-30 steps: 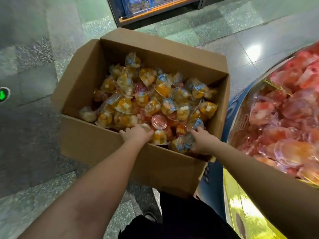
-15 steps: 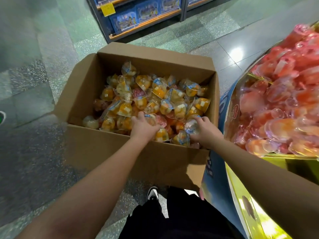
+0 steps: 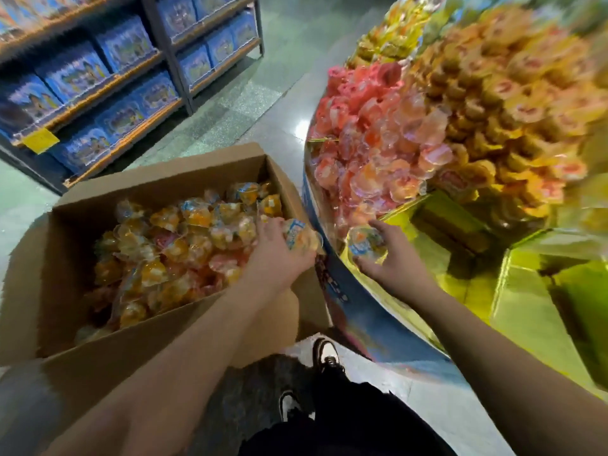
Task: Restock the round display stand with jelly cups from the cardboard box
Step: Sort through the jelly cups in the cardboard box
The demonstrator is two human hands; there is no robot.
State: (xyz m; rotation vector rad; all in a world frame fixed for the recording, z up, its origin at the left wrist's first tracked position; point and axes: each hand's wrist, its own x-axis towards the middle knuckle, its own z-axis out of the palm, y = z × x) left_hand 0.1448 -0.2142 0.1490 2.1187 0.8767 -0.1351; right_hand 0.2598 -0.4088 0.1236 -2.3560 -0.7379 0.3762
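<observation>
Upper left of the frame: shelving (image 3: 184, 57) stacked with blue boxes (image 3: 72, 69), a yellow tag (image 3: 40, 140) on the lower rail. Grey tiled floor (image 3: 263, 103) between shelf and stand.

Lower left to centre: open cardboard box (image 3: 138, 337) on the floor, full of loose jelly cups (image 3: 158, 245), mostly orange and yellow with some pink, clear lids with blue print.

Centre: left hand (image 3: 279, 255) over the box's right edge, fingers curled round a jelly cup with a blue-and-white lid (image 3: 297, 236). Grip is narrow, cup held at the fingertips, just above the box wall and close to the stand's rim. How many cups it holds is unclear under the blur.

Right of centre: right hand (image 3: 388, 258) over the round display stand (image 3: 342, 291), inside its blue rim, fingers and thumb wrapped round another jelly cup (image 3: 365, 243), lid facing the camera. Hand is partly closed on it, above the yellow-gold tray surface (image 3: 460, 291).

Upper right: stand piled with pink-red jelly cups (image 3: 368, 139) nearest the box, then orange-yellow cups (image 3: 513, 103) further right, heavily blurred.

Bottom centre: dark trousers (image 3: 345, 416) and two black-and-white shoes (image 3: 325, 353) on the floor between box and stand.
</observation>
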